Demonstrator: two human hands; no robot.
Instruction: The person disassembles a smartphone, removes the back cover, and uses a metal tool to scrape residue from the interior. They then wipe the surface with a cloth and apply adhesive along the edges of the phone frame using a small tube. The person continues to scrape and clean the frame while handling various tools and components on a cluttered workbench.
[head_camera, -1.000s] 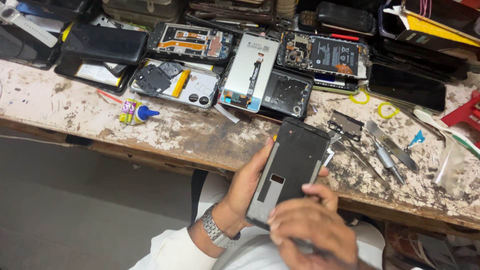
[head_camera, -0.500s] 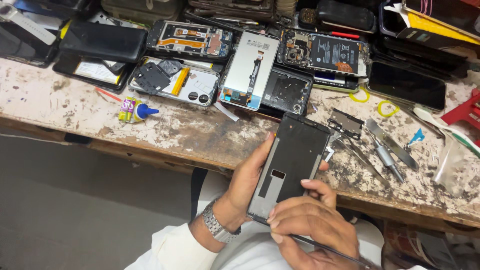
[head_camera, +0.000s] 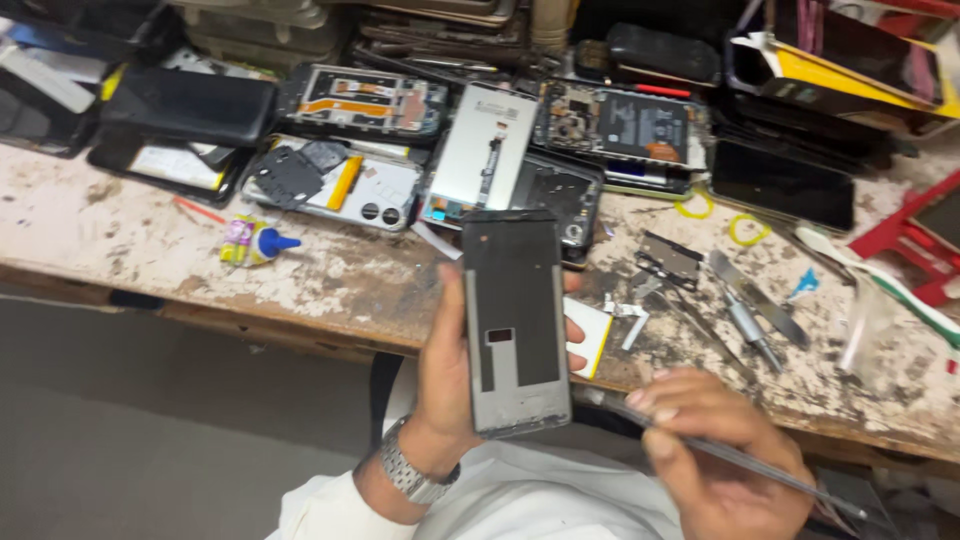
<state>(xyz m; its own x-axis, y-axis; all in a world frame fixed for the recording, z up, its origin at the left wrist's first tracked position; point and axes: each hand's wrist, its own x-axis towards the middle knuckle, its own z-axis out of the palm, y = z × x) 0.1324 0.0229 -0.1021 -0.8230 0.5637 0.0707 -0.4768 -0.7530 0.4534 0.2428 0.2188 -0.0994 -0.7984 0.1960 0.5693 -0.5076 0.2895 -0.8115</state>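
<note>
My left hand (head_camera: 445, 375) holds a dark phone frame (head_camera: 515, 320) upright in front of me, its inner side facing up, thumb along the left edge and fingers behind. A metal watch sits on that wrist. My right hand (head_camera: 715, 455) is low at the right, closed on a thin metal tool (head_camera: 745, 462) whose tip points left toward the frame's bottom corner. The tool's tip is just apart from the frame.
A worn, stained workbench (head_camera: 120, 225) carries several opened phones and back covers (head_camera: 340, 180), a white screen panel (head_camera: 480, 150), a small glue tube (head_camera: 252, 243), tweezers and metal blades (head_camera: 750, 310), yellow rings (head_camera: 745, 230) and a red object (head_camera: 905, 240) at right.
The phone frame has turned from tilted to upright and shifted slightly left. My right hand has come off its lower edge and dropped right, with the thin tool now showing in it.
</note>
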